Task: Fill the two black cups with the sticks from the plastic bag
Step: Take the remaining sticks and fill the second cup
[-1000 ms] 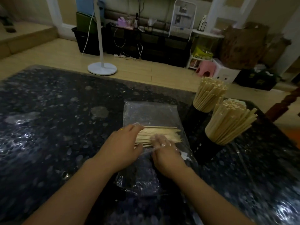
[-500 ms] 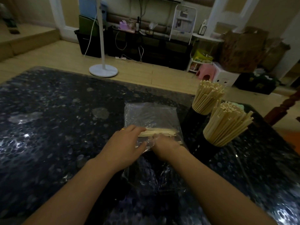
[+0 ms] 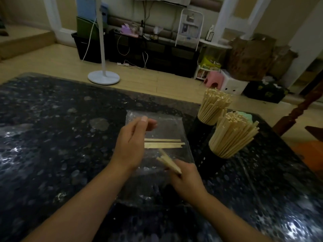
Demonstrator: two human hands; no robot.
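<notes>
I see the right hand (image 3: 187,179) gripping a small bundle of pale wooden sticks (image 3: 168,162), angled up, probably for the two black cups (image 3: 214,155) standing crammed just right. The left hand (image 3: 130,145) hovers loosely open, empty, over the clear plastic bag (image 3: 167,130), where a few sticks remain.

Both forearms are bare from the lower edge of the frame up to the wrists, with no sleeve or cuff showing anywhere. The left hand (image 3: 130,145), at the centre of the frame, has a short, pale, squarely trimmed nail at its uppermost fingertip. The right hand (image 3: 186,179), lower and just right of centre, is bare too, no glove or wristband on it.
</notes>
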